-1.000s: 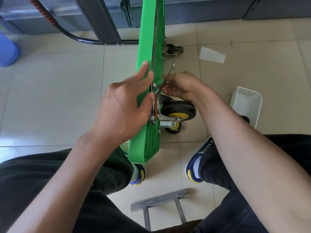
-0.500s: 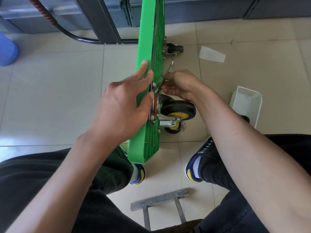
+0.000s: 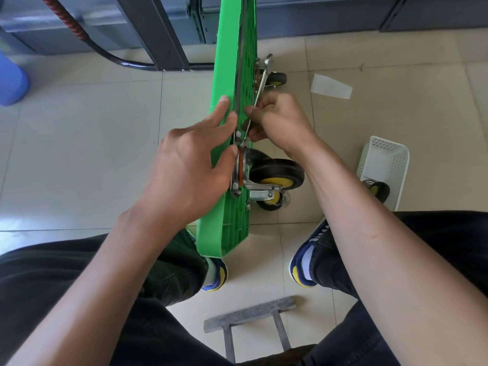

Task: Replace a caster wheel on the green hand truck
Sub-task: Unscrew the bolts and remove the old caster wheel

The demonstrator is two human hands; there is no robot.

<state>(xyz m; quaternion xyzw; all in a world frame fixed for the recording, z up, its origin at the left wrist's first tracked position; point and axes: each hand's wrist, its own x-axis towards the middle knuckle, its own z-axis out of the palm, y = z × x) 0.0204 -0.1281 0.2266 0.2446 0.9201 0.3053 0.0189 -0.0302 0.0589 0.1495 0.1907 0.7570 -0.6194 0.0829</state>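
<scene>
The green hand truck [image 3: 227, 59] stands on its edge between my knees, underside facing right. A black caster wheel with a yellow hub [image 3: 277, 174] sticks out from its metal mounting plate near the deck's near end. My left hand [image 3: 190, 165] lies against the deck's left face, fingers straight, thumb by the plate. My right hand [image 3: 274, 120] grips a silver wrench [image 3: 262, 80] whose lower end sits at a bolt just above the caster plate. Another caster [image 3: 276, 79] shows farther up the deck.
A white perforated basket [image 3: 383, 162] lies on the tiled floor at right with a spare black-and-yellow wheel [image 3: 379, 190] in it. A paper scrap [image 3: 330, 87] lies beyond. Grey cabinets and a black tube line the far wall; a blue container [image 3: 10, 80] stands left.
My right hand has swung the wrench so its free end points farther up and away along the deck. My left hand stays pressed on the deck.
</scene>
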